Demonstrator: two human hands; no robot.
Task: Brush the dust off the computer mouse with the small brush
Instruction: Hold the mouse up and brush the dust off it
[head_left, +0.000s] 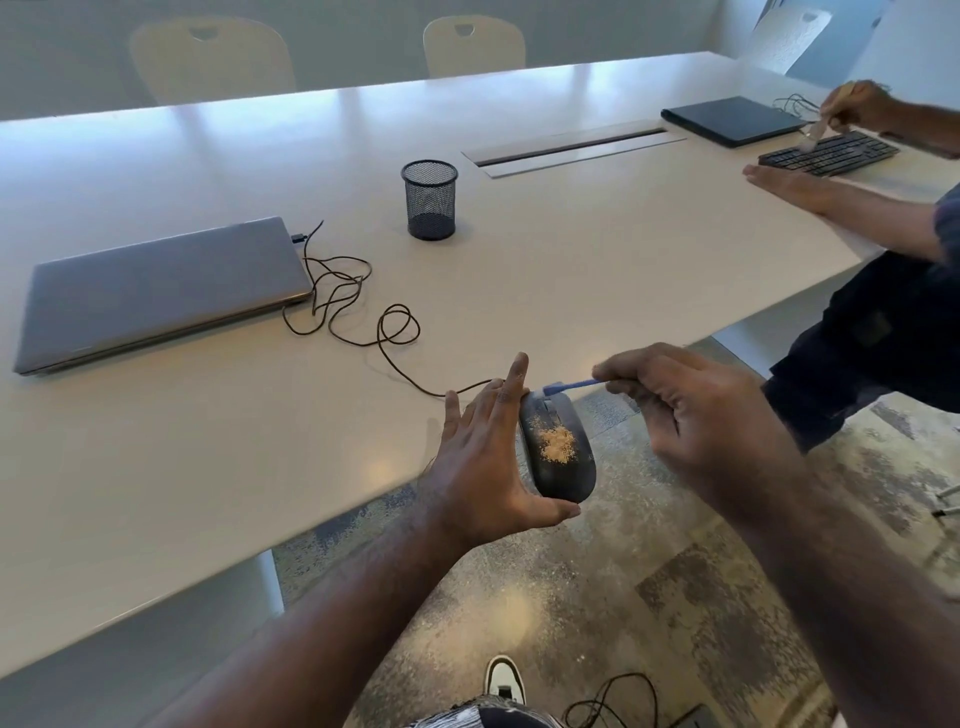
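Cable (363, 312) is trailing from our mouse (558, 449), left grip (488, 452) cupping it, right grip (691, 410) pinching the brush (571, 386); laptop (161, 291) and mesh cup (429, 199) are sitting on the tabletop (597, 249) beyond.

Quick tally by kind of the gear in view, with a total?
Laptops: 2, grey and dark
Mice: 1
Keyboards: 1
Brushes: 2, blue and pale
Mesh cups: 1
Total: 7

A white table (571, 249) carries two closed laptops (161, 291), a mesh cup (430, 200), a keyboard (828, 154)
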